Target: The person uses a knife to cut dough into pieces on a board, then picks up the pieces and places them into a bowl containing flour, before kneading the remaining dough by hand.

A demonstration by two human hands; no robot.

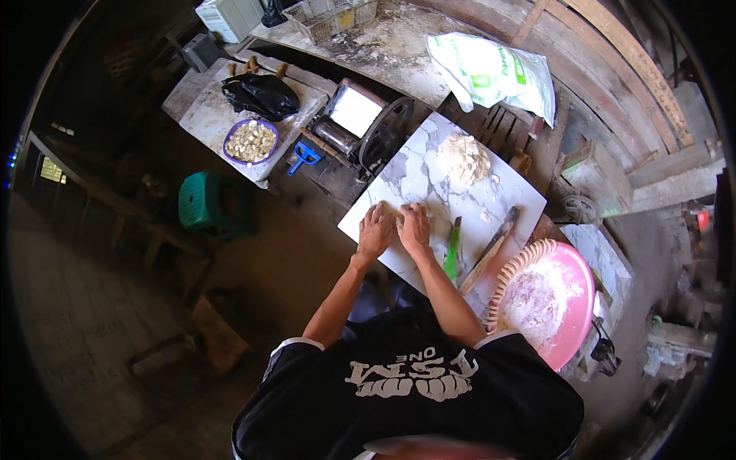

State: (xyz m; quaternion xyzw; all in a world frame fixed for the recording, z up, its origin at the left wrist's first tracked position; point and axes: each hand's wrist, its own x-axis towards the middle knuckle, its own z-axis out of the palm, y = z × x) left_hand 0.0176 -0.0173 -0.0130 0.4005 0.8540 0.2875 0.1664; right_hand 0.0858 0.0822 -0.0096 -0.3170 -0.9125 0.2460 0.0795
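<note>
My left hand (374, 231) and my right hand (415, 228) lie side by side, palms down, at the near left edge of a white marble-patterned board (410, 161). Their fingers stretch forward over the surface. What lies under the fingertips is hidden or too small to make out. Farther back on the board rests a large pale lump of dough (463, 159). Right of my right hand lies a bright green tool (453, 249), perhaps a knife. Beyond it is a long, dark-ended wooden stick (500, 234).
A pink basin (584, 287) with white flour stands right, with pale curved strips (512, 270) along its rim. Behind left is a hand-cranked roller machine (356, 123), beside a purple-rimmed bowl of pale pieces (251, 142). A green stool (201, 201) stands left; a white sack (491, 73) lies behind.
</note>
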